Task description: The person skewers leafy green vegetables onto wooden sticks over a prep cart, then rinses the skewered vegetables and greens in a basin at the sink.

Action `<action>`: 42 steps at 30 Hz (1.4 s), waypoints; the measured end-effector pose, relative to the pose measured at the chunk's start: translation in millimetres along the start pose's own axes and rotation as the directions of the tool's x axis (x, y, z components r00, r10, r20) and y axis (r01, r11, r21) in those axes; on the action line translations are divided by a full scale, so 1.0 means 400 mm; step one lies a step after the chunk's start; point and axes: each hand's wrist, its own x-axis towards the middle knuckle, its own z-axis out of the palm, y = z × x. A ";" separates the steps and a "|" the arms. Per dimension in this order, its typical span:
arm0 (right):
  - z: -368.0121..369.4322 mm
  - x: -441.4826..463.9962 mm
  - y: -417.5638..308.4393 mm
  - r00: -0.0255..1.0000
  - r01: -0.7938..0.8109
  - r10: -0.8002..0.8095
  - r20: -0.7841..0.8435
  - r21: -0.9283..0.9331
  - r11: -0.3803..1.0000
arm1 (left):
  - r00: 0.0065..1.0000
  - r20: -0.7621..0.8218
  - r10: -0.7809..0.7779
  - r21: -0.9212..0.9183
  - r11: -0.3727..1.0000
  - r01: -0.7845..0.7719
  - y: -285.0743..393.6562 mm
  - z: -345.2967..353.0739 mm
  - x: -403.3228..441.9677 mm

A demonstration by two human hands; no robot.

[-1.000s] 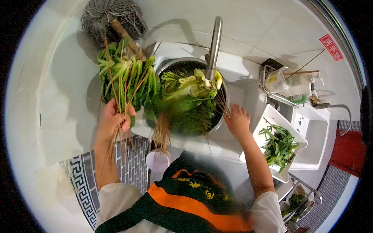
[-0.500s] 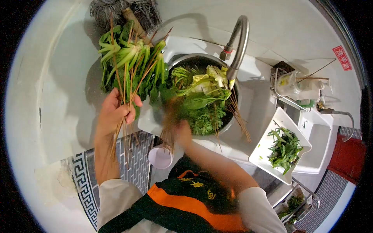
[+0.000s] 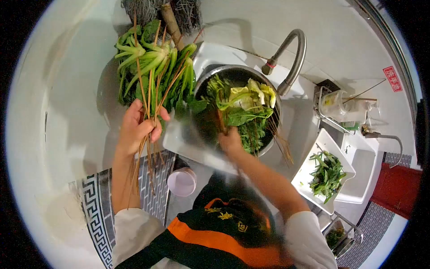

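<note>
My left hand is closed around the thin brown sticks of several skewers. Leafy greens with pale stems are threaded on their upper ends and hang above my fingers. At the near left side of a round metal basin, my right hand is closed on other skewers, partly smeared by motion. Inside the basin lie more skewered greens, with a feathery-leaved bunch and pale yellow-green cabbage leaves. More sticks poke out over the basin's right rim.
A curved faucet arches over the white sink. To the right, a white tray holds cut green leaves. Below the sink edge is a pale pink round container. A grey mop stands against the back wall.
My right hand has moved up and right, from the sink's front edge into the basin area, carrying its skewers. My left hand keeps its bundle at nearly the same place.
</note>
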 end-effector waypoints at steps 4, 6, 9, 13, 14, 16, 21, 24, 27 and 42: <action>-0.232 -0.048 -0.078 0.992 0.030 -0.020 0.128 -0.076 0.997 | 0.999 0.015 -0.031 0.031 0.999 0.030 0.000 -0.004 -0.005; -0.300 -0.079 -0.102 0.973 0.160 -0.138 0.183 -0.113 0.981 | 0.999 0.031 -0.028 0.022 0.999 0.027 -0.007 -0.006 -0.008; -0.355 -0.099 -0.095 0.942 0.206 -0.197 0.270 -0.007 0.978 | 0.999 0.025 -0.042 0.011 0.999 0.041 -0.022 -0.006 -0.009; -0.401 -0.105 -0.069 0.924 0.159 -0.220 0.314 0.210 0.965 | 0.999 0.046 -0.016 0.027 1.000 0.015 -0.033 -0.009 -0.017; -0.416 -0.103 -0.068 0.911 0.050 -0.167 0.377 0.302 0.952 | 0.998 0.056 -0.028 -0.009 1.000 0.029 -0.034 -0.011 -0.019; -0.426 -0.105 -0.062 0.899 -0.084 -0.137 0.417 0.470 0.879 | 0.998 0.054 -0.024 -0.007 1.000 0.024 -0.038 -0.010 -0.024; -0.467 -0.101 -0.051 0.878 -0.166 -0.156 0.453 0.594 0.787 | 0.999 0.049 -0.003 -0.010 1.000 0.004 -0.040 -0.009 -0.032; -0.491 -0.113 -0.066 0.884 -0.275 -0.119 0.452 0.709 0.649 | 0.999 0.043 -0.019 -0.003 1.000 0.019 -0.044 -0.007 -0.030; -0.521 -0.102 -0.020 0.902 -0.169 -0.163 0.401 0.673 0.720 | 0.998 0.042 -0.042 0.052 0.998 0.040 -0.055 0.004 -0.024; -0.491 -0.105 0.060 0.927 -0.124 -0.126 0.354 0.605 0.786 | 0.998 0.050 -0.035 0.085 0.996 0.031 -0.070 0.038 -0.011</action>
